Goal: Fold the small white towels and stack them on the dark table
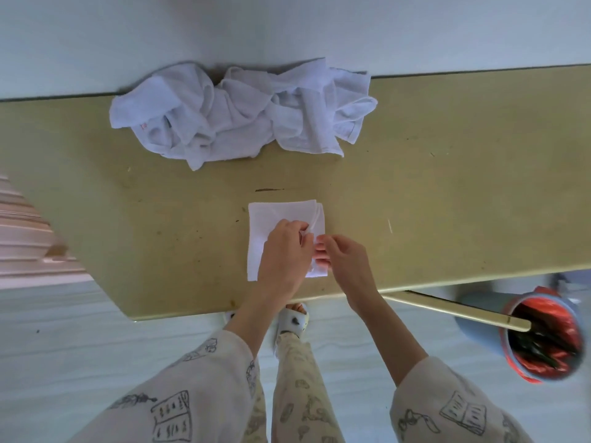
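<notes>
A folded white towel (271,219) lies flat on the olive-brown table (447,187), close to its near edge. My left hand (284,254) rests on top of it, and its fingertips pinch the towel's right edge. My right hand (342,260) is at the same edge, fingers curled and pinching the layers near the lower right corner. A heap of several crumpled white towels (243,113) sits at the far side of the table against the wall.
A blue bin with a red liner (543,334) stands on the floor at the right, beside a table leg (454,308). Pink striped fabric (28,238) shows at the left edge. My legs and slippers are below the table's near edge.
</notes>
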The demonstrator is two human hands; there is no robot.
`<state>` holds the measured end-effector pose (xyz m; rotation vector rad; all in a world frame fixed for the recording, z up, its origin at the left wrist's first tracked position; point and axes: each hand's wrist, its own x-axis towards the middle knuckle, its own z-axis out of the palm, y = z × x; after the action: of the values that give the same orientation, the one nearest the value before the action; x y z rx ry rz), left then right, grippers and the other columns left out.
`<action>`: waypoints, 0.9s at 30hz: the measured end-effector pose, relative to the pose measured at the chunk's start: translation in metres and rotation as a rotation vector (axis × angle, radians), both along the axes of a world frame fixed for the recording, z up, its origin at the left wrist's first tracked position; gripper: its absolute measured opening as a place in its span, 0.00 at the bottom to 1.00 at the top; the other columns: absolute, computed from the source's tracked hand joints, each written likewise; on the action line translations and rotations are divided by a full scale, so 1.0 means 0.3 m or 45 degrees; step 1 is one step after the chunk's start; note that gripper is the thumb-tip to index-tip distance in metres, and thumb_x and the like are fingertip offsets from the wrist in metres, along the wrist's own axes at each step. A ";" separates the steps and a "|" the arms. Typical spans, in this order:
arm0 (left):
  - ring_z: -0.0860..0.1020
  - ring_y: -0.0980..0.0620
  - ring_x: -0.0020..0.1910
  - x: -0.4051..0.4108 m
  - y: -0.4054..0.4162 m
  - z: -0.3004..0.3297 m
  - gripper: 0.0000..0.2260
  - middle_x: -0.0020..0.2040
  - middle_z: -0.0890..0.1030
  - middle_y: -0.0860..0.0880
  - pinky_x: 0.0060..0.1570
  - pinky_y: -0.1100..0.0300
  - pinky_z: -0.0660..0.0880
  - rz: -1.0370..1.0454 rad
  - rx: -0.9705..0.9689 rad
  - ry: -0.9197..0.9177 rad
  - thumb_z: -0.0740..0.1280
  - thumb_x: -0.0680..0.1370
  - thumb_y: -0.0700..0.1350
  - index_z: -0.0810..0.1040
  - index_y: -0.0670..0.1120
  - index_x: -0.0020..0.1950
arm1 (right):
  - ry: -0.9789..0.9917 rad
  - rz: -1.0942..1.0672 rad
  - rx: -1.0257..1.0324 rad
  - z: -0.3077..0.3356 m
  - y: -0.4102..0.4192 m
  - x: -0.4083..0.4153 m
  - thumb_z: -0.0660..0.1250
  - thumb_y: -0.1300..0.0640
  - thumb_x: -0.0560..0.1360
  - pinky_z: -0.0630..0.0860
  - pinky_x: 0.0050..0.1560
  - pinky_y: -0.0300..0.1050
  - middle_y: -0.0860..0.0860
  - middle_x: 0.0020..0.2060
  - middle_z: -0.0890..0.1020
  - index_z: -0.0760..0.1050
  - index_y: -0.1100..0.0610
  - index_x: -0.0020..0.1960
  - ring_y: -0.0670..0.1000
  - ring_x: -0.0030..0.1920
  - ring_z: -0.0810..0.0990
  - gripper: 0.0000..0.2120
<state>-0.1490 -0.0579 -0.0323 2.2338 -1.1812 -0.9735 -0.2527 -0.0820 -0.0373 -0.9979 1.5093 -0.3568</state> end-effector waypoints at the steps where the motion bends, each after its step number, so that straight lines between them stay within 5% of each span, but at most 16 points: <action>1: 0.71 0.54 0.43 -0.006 -0.003 0.000 0.09 0.45 0.74 0.49 0.41 0.69 0.62 -0.014 -0.001 0.021 0.59 0.79 0.43 0.78 0.43 0.53 | 0.009 -0.001 0.005 -0.004 0.001 -0.001 0.60 0.59 0.78 0.79 0.53 0.53 0.54 0.38 0.83 0.79 0.56 0.40 0.54 0.43 0.83 0.11; 5: 0.75 0.53 0.47 -0.001 -0.001 0.001 0.10 0.50 0.79 0.47 0.48 0.67 0.68 -0.092 -0.019 0.135 0.60 0.79 0.44 0.79 0.43 0.56 | 0.058 0.037 -0.030 0.002 0.005 0.007 0.60 0.54 0.74 0.75 0.44 0.61 0.69 0.38 0.77 0.74 0.70 0.41 0.64 0.37 0.75 0.17; 8: 0.74 0.53 0.44 0.052 0.022 -0.004 0.09 0.48 0.80 0.47 0.47 0.63 0.70 -0.128 -0.198 -0.112 0.61 0.78 0.40 0.79 0.44 0.55 | 0.107 0.115 -0.056 0.012 -0.006 0.003 0.63 0.55 0.77 0.69 0.35 0.41 0.53 0.29 0.74 0.75 0.63 0.38 0.51 0.32 0.71 0.13; 12: 0.76 0.46 0.49 0.153 0.080 -0.043 0.11 0.48 0.79 0.48 0.47 0.52 0.72 -0.426 -0.235 -0.561 0.66 0.72 0.37 0.79 0.46 0.53 | 0.232 0.201 -0.125 0.004 -0.018 0.019 0.62 0.58 0.77 0.67 0.40 0.35 0.48 0.40 0.79 0.78 0.61 0.56 0.46 0.42 0.74 0.12; 14: 0.75 0.45 0.49 0.171 0.115 -0.048 0.13 0.50 0.77 0.47 0.45 0.51 0.75 -0.565 -0.150 -0.545 0.67 0.72 0.37 0.78 0.46 0.55 | 0.319 0.306 -0.160 -0.002 -0.045 0.032 0.60 0.58 0.77 0.68 0.38 0.39 0.50 0.39 0.80 0.78 0.62 0.55 0.51 0.42 0.76 0.12; 17: 0.75 0.46 0.43 0.147 0.160 -0.044 0.12 0.47 0.75 0.44 0.36 0.52 0.78 -0.562 -0.070 -0.503 0.67 0.73 0.37 0.77 0.44 0.55 | 0.427 0.613 -0.238 0.002 -0.125 0.053 0.60 0.57 0.77 0.71 0.47 0.44 0.54 0.49 0.82 0.78 0.60 0.54 0.55 0.51 0.78 0.11; 19: 0.74 0.48 0.42 0.117 0.165 -0.026 0.10 0.47 0.73 0.44 0.38 0.53 0.77 -0.522 0.025 -0.431 0.61 0.77 0.40 0.76 0.43 0.58 | 0.413 0.753 -0.243 0.015 -0.179 0.057 0.63 0.56 0.76 0.74 0.54 0.45 0.53 0.52 0.82 0.78 0.56 0.55 0.54 0.53 0.78 0.10; 22: 0.74 0.51 0.41 0.093 0.151 -0.001 0.13 0.50 0.72 0.46 0.42 0.58 0.74 -0.484 0.150 -0.385 0.54 0.81 0.44 0.75 0.44 0.59 | 0.443 0.808 -0.210 0.045 -0.206 0.030 0.66 0.55 0.75 0.74 0.56 0.46 0.52 0.52 0.81 0.77 0.55 0.56 0.54 0.54 0.78 0.11; 27: 0.74 0.51 0.42 0.112 0.084 0.011 0.09 0.49 0.77 0.46 0.41 0.58 0.72 -0.312 0.038 -0.320 0.58 0.79 0.41 0.75 0.43 0.55 | 0.453 0.727 -0.182 0.057 -0.164 -0.041 0.68 0.57 0.74 0.67 0.51 0.38 0.53 0.54 0.79 0.75 0.58 0.60 0.52 0.56 0.76 0.15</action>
<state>-0.1154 -0.0327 -0.0291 2.3246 -1.5908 -0.8186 -0.2651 -0.1311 -0.0201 -1.6131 1.4414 0.1312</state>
